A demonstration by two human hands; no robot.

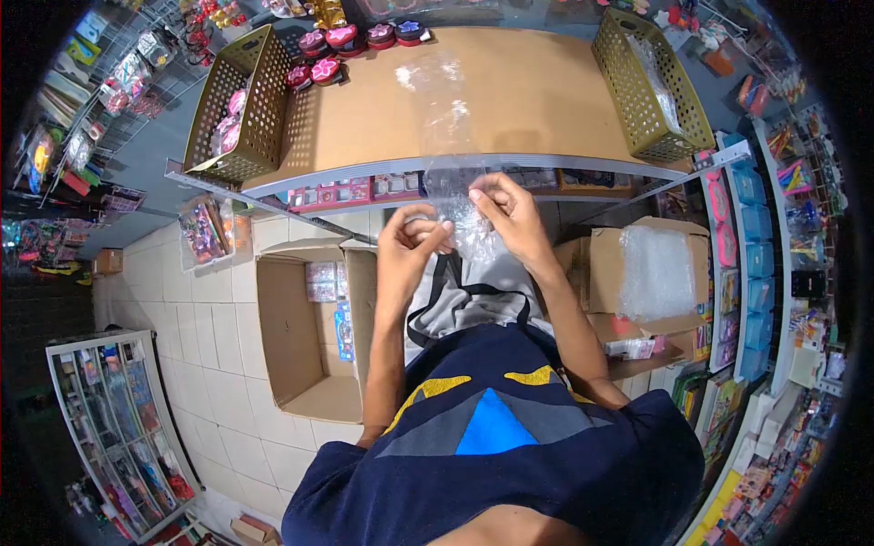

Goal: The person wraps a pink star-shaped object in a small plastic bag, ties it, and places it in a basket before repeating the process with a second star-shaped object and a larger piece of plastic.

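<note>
A long strip of clear plastic wrap (pixel 460 205) runs from the brown tabletop (pixel 537 91) over its front edge and down towards my lap. My left hand (pixel 414 238) pinches the strip's left side between thumb and fingers. On the right side, my right hand (pixel 508 214) pinches the same plastic, a little higher. Both hands are just in front of the table edge, a short distance apart. The far end of the strip lies on the tabletop near several small pink, red and blue flower-topped items (pixel 342 38).
Perforated olive baskets stand at the table's left (pixel 238 109) and right (pixel 651 91) ends. An open cardboard box (pixel 296 364) sits on the floor at left; another box (pixel 605 273) with bubble wrap (pixel 657 273) is at right. Stocked shelves (pixel 751 264) line the right.
</note>
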